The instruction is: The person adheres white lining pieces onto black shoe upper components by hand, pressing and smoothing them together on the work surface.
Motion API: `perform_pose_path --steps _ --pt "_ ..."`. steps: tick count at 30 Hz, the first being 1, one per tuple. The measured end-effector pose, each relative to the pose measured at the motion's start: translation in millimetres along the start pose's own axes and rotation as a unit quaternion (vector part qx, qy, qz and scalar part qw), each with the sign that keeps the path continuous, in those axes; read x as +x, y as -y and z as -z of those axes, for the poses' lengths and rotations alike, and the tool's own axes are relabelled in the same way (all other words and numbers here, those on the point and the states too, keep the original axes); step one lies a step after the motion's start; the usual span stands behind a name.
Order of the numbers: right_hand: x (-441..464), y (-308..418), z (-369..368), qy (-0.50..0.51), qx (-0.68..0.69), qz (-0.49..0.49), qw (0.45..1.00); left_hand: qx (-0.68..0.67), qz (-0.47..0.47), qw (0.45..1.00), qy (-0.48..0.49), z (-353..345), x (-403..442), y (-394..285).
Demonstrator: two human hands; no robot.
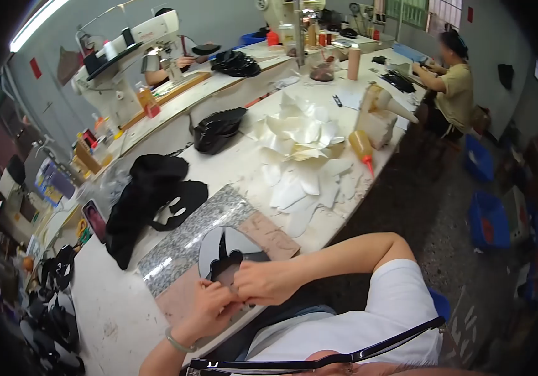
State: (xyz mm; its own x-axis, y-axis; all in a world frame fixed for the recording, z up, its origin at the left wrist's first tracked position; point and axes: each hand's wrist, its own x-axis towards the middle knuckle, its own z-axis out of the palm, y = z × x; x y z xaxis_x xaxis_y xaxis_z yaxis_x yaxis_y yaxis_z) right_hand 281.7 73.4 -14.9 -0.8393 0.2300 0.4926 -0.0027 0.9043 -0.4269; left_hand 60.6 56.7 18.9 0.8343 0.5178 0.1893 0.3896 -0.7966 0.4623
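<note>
A grey and black curved piece that looks like a shoe upper lies on the work board in front of me. My left hand, with a bracelet at its wrist, has its fingers closed at the near edge of the piece. Right beside it, my right hand is closed too, with fingertips meeting those of the left. Both hands seem to pinch the edge of the upper; the pinched spot is mostly hidden by the fingers. Under the piece are a speckled stone slab and a tan board.
Black fabric pieces and a phone lie to the left. Ahead are white cut sheets, a black bundle and a yellow glue bottle. A sewing machine stands behind. A co-worker sits at the far right.
</note>
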Motion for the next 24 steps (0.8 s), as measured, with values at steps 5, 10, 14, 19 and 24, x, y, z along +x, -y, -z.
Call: perform_pose_path --steps 5,10,14,19,24 --pt "-29.7 -7.9 -0.7 -0.111 0.033 -0.011 0.993 0.079 -0.016 0.995 -0.054 -11.3 -2.5 -6.1" --pt "-128.2 -78.5 79.0 -0.207 -0.313 -0.334 0.865 0.223 0.059 0.971 -0.068 16.3 -7.3 -6.5" --pt "-192.2 -106.5 102.7 -0.179 -0.279 -0.449 0.83 0.15 0.105 0.982 -0.034 15.9 -14.3 -7.0" --pt "-165.9 -97.5 129.5 -0.263 -0.38 -0.406 0.789 0.113 0.111 0.985 -0.063 4.8 -23.0 -4.0" --pt "-96.2 -43.3 145.0 -0.494 -0.149 -0.336 0.788 -0.012 0.249 0.947 -0.202 1.8 -7.3 0.6"
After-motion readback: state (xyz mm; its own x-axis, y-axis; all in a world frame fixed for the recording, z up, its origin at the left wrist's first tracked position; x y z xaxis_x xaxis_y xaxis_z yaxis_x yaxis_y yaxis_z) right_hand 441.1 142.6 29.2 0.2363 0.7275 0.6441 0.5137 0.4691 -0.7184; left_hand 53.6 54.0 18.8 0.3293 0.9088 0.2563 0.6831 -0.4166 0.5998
